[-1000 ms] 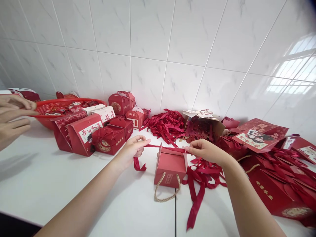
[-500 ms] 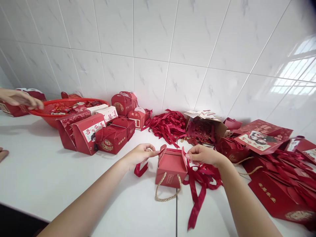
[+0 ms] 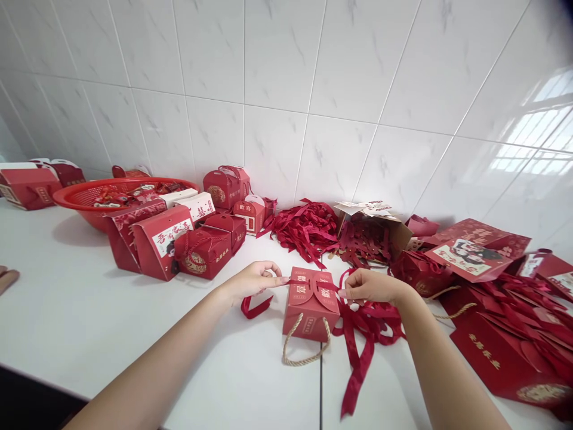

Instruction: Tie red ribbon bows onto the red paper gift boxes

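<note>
A small red gift box (image 3: 311, 319) with gold lettering stands before me, its two rounded top flaps folded down flat. From its near side hangs a twisted rope handle (image 3: 301, 362). A dark red ribbon (image 3: 329, 286) runs across the flaps. At the box's left side my left hand (image 3: 257, 278) pinches that ribbon, and a loose ribbon end (image 3: 256, 308) curls on the table below it. My right hand (image 3: 369, 285) pinches the ribbon at the right side. More loose ribbon (image 3: 360, 358) lies under and in front of the right hand.
A red plastic basket (image 3: 74, 197) of wrapped sweets stands left, with red gift boxes (image 3: 154, 251) before it. A ribbon heap (image 3: 307, 230), an opened carton (image 3: 400, 233) and stacked flat boxes (image 3: 496, 352) lie behind and right. Another person's fingers (image 3: 6, 278) show at the left edge.
The box's top flaps, upright before, now lie folded down with the ribbon across them. Another person's hand has left the basket's left side.
</note>
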`<move>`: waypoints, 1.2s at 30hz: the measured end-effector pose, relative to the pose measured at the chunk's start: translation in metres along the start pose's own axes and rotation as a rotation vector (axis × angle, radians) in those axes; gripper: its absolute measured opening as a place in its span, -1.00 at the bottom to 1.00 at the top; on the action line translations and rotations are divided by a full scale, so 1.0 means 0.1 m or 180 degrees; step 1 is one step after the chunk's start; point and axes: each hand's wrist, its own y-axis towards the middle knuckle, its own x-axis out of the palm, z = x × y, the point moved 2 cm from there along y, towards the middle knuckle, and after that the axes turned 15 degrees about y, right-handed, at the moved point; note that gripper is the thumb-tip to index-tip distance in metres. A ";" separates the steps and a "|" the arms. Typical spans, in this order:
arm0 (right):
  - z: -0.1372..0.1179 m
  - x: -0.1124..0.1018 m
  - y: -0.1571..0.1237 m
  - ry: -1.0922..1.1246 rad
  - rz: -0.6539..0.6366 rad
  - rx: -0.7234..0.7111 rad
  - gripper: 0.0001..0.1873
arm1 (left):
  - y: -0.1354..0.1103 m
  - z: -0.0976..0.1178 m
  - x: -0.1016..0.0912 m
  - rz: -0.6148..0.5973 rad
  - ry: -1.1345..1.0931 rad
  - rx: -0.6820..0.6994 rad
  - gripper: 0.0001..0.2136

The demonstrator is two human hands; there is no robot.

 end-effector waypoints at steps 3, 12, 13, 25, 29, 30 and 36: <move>-0.13 0.00 -0.10 -0.0213 0.0169 -0.0042 -0.51 | -0.05 0.05 -0.04 0.0067 0.0104 0.0303 -0.63; -0.30 -0.04 -0.27 -0.0144 0.0649 -0.0099 -0.57 | -0.14 0.19 -0.02 0.0463 0.0684 0.0873 -0.79; -0.30 -0.04 -0.28 -0.0109 0.0650 -0.0097 -0.58 | -0.15 0.20 0.00 0.0489 0.0689 0.0836 -0.77; -0.34 -0.03 -0.31 0.0086 0.0478 -0.0166 -0.56 | -0.15 0.30 0.16 0.0276 -0.0845 0.0202 -0.65; -0.28 -0.02 -0.24 -0.0122 0.0362 -0.0073 -0.60 | -0.09 0.23 0.22 0.0247 -0.0875 0.0002 -0.61; -0.26 -0.02 -0.22 -0.0178 0.0345 -0.0035 -0.61 | -0.08 0.21 0.23 0.0254 -0.0840 -0.0017 -0.62; -0.14 -0.03 -0.10 -0.0181 0.0334 0.0117 -0.65 | -0.02 0.11 0.21 0.0284 -0.0483 -0.0014 -0.57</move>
